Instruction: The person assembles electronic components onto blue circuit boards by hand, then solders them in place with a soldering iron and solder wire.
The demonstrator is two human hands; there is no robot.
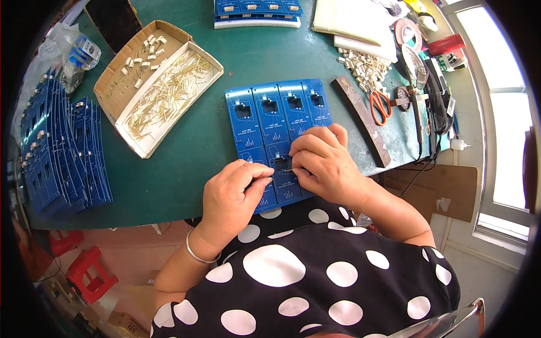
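Far left on the green table (169, 188): stack of blue circuit boards (45, 158), standing on edge and leaning together. Clear plastic bottle (85, 52) just behind them. Next, shallow cardboard tray (179, 114): loose brass-coloured pins (172, 87) fill the near section, a few white connectors (150, 49) lie in the far one.

Centre: blue board panel (277, 135) flat on the table right in front of the person, two rows of units with square cutouts, near edge by the table edge. Left hand (230, 188), silver bangle (198, 254) on the wrist, is over the panel's near row, thumb and forefinger together; can't tell if anything is between them. Behind the panel, more boards (256, 7) on white foam. Right hand (328, 163) is over the near row too, fingers curled, fingertips pinching a thin pin-like piece (287, 170) at a cutout.

Right side: dark bar (360, 121) lying at a slant, heap of white connectors (363, 66) beyond it, then orange-handled scissors (380, 107), tape roll (408, 32), red cylinder (446, 45).
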